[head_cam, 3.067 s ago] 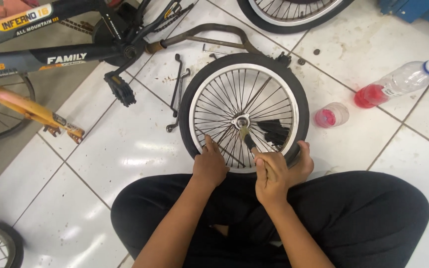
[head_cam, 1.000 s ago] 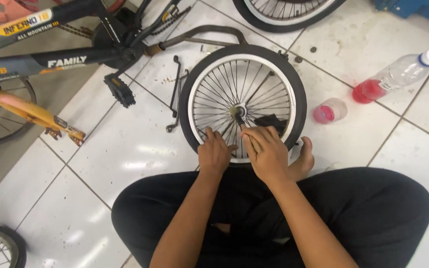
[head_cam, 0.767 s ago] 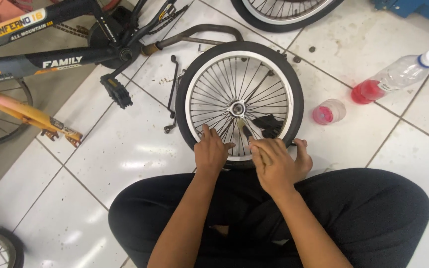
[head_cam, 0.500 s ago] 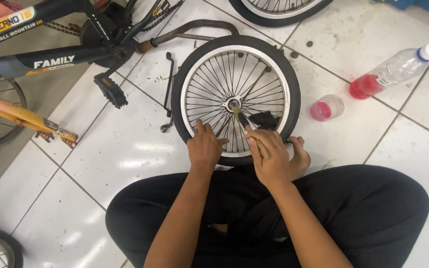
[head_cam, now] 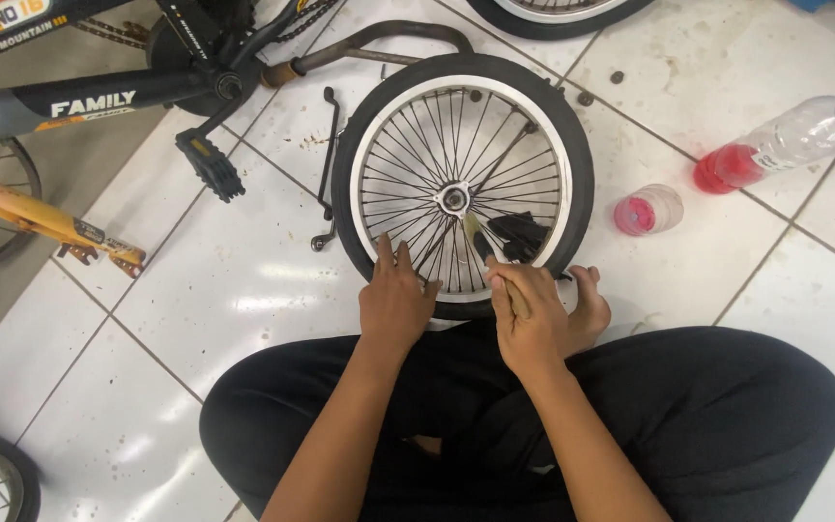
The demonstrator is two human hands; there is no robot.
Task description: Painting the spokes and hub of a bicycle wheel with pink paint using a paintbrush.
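Between the person's crossed legs and the tiled floor [head_cam: 244,280], the right hand [head_cam: 526,314] was clenched around a small dark-handled tool [head_cam: 482,244], its tip poked up among the spokes, while the left hand [head_cam: 395,300] lay open with fingers spread on the near rim. Both worked on a small bicycle wheel [head_cam: 463,184] lying flat: black tyre, white rim, thin silver spokes running to a bright hub. Just left of it lay a black spanner [head_cam: 325,174].
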